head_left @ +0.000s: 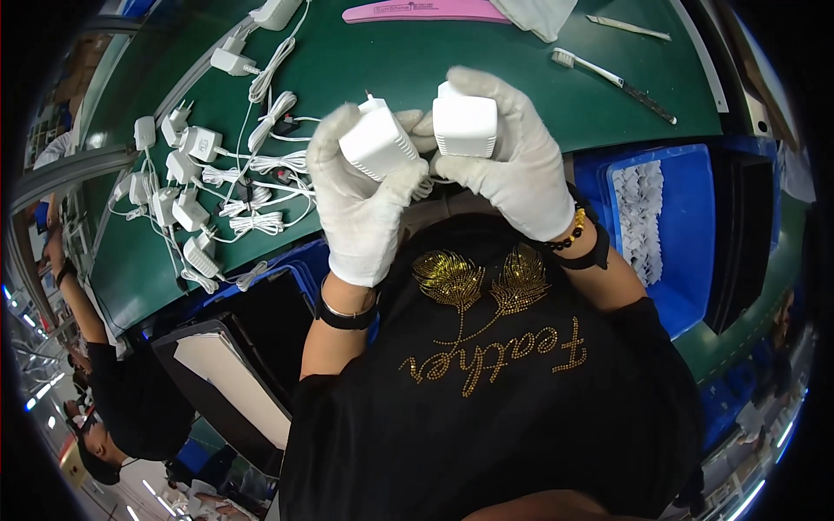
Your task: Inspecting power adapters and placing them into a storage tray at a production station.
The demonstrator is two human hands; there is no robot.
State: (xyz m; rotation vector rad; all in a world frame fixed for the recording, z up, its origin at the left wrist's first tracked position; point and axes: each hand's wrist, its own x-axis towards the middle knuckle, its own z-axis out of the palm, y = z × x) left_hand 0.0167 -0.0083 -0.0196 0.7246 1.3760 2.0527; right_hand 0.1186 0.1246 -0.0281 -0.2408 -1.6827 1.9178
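Observation:
In white gloves, both my hands are raised over the near edge of the green table (pixel 512 65). My left hand (pixel 360 204) is closed round a white power adapter (pixel 380 141), tilted, with a pin showing at its top. Fingers of my right hand (pixel 526 169) grip a second white power adapter (pixel 465 126), held upright close beside the first. Part of a bundled white cable (pixel 423 187) shows between the hands; where it joins is hidden. To the left lie several more white adapters (pixel 204 143) with coiled white cables (pixel 276 117).
A pink strip (pixel 426 10), a white cloth (pixel 534 13), tweezers (pixel 627 27) and a toothbrush (pixel 612 80) lie on the far side. At my right stands a blue bin (pixel 686 260) holding white pieces (pixel 638 221). A black bin (pixel 221 386) is at my left, beyond it another person (pixel 135 399).

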